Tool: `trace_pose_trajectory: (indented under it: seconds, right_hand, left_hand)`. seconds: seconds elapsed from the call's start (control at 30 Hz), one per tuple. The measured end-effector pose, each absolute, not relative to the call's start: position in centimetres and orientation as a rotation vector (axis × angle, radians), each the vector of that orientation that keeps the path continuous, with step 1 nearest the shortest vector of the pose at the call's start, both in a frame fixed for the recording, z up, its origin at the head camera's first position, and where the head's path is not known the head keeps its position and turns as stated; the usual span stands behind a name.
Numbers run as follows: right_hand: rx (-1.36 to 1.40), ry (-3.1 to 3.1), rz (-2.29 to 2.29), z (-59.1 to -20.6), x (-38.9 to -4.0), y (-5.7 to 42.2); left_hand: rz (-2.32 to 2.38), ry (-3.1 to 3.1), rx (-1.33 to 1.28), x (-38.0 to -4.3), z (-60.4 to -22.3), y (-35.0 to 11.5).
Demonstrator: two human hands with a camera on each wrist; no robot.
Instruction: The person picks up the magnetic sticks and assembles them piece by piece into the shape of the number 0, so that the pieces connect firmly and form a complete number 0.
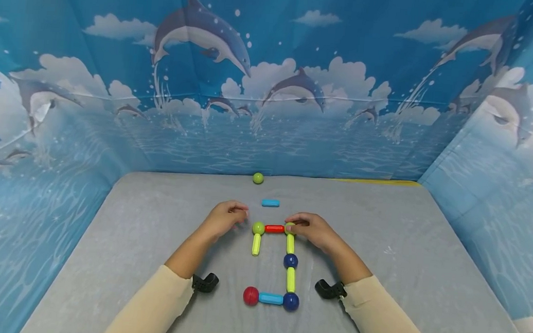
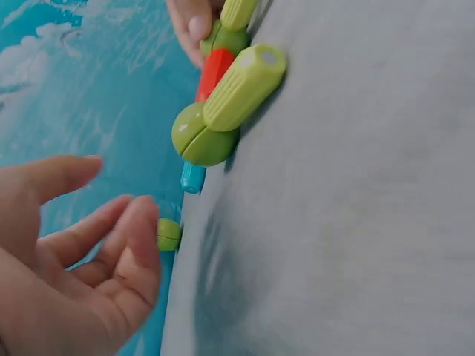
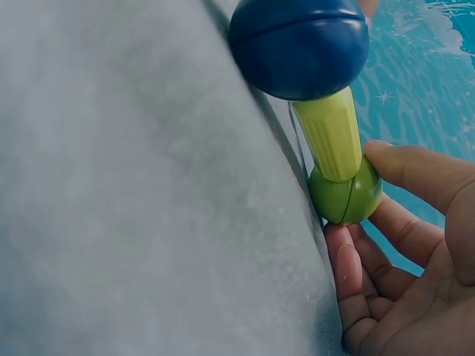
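My right hand (image 1: 319, 232) pinches a green ball (image 3: 347, 199) between thumb and fingers at the far right corner of a chain of sticks and balls. A red stick (image 1: 274, 229) joins it to another green ball (image 1: 258, 228), from which a yellow-green stick (image 2: 245, 87) points toward me. Down the right side run a yellow-green stick (image 3: 330, 137), a navy ball (image 3: 298, 46), another yellow-green stick (image 1: 290, 279) and a second navy ball (image 1: 291, 301). A blue stick (image 1: 270, 298) then reaches a red ball (image 1: 250, 296). My left hand (image 1: 225, 220), holding nothing, hovers left of the chain, fingers loosely bent.
Beyond the chain lie a loose blue stick (image 1: 270, 203) and, near the table's far edge, a loose green ball (image 1: 258, 178). Grey cloth covers the table (image 1: 152, 205). A dolphin-print curtain (image 1: 250, 129) hangs behind it and along both sides.
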State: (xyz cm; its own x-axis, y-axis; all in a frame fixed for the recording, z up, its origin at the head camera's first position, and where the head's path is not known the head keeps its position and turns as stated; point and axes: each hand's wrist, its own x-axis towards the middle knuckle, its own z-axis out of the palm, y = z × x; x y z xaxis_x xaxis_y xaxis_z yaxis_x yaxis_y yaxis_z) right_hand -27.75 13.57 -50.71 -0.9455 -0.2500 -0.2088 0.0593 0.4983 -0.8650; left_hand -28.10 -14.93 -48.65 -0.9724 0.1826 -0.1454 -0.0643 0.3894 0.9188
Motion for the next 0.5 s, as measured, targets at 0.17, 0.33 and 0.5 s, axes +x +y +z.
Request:
trace_pose_trajectory:
  seconds: [0.17, 0.33, 0.5]
  right_hand:
    - [-0.194, 2.429, -1.446, -51.1, -28.2, 14.1]
    - [-0.212, 2.416, -1.448, -51.4, -28.5, 14.4]
    - [-0.245, 2.418, -1.428, -51.5, -29.1, 14.7]
  left_hand:
    - [1.814, 2.370, 0.051, -30.4, -48.4, -14.1]
    - [1.897, 2.360, 0.018, -32.9, -48.7, -13.0]
    - [1.900, 2.420, -0.001, -35.3, -49.1, -12.3]
